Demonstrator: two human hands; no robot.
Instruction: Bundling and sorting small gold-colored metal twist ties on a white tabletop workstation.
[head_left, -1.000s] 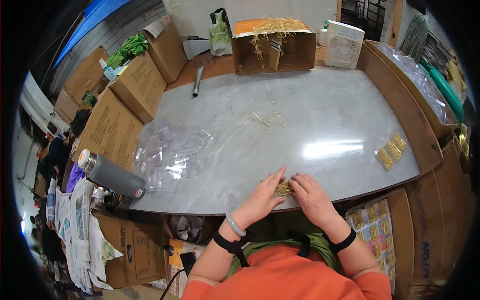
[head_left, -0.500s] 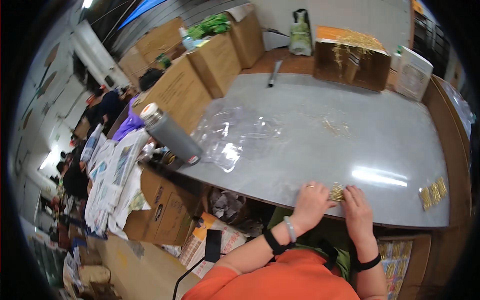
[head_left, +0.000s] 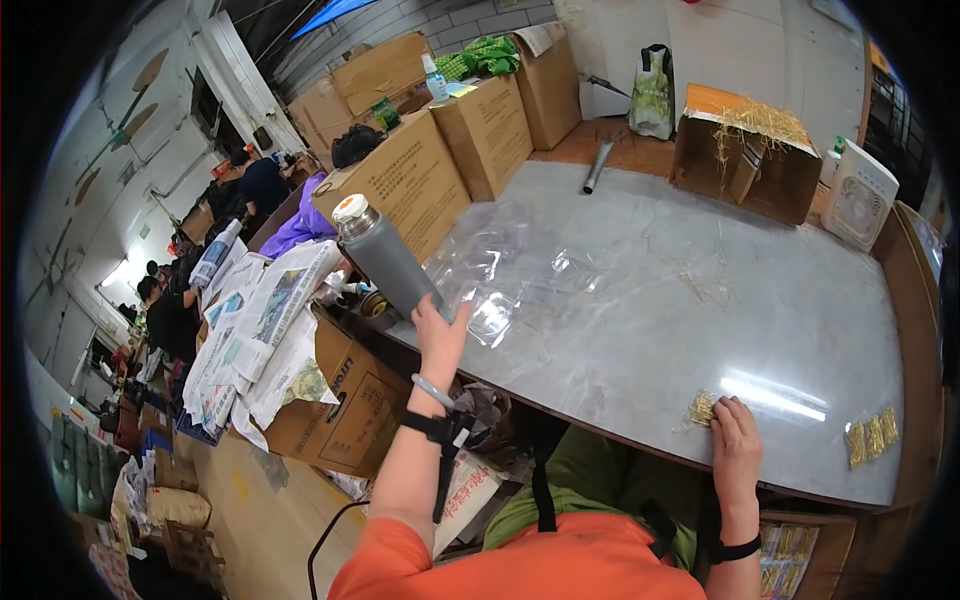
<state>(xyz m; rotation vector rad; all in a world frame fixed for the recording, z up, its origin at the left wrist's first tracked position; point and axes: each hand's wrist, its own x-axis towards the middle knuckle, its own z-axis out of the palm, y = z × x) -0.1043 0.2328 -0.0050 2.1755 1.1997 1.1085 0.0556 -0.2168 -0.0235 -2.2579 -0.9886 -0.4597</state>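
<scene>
My left hand point(head_left: 440, 338) is at the table's left edge, by the base of a grey thermos bottle point(head_left: 385, 255) with a white lid. Its thumb and fingers are apart, over the near edge of a spread of clear plastic bags point(head_left: 515, 255). Nothing shows in its grasp. At the front edge, my right hand point(head_left: 737, 447) has its fingers closed at the side of a small clear packet of thin gold-coloured pieces point(head_left: 702, 407). The packet lies on the table. Several similar gold packets point(head_left: 873, 436) lie in a row at the right.
Loose thin gold pieces point(head_left: 708, 290) lie mid-table. Behind them, a cardboard box point(head_left: 745, 165) has gold strands on top, beside a white fan point(head_left: 860, 195). A dark tube point(head_left: 598, 168) lies farther left. Tall cartons point(head_left: 410, 180) and newspapers point(head_left: 265, 310) line the left side.
My left hand has left the gold packet and moved left to the thermos and plastic bags. My right hand stays at the packet. The view has shifted.
</scene>
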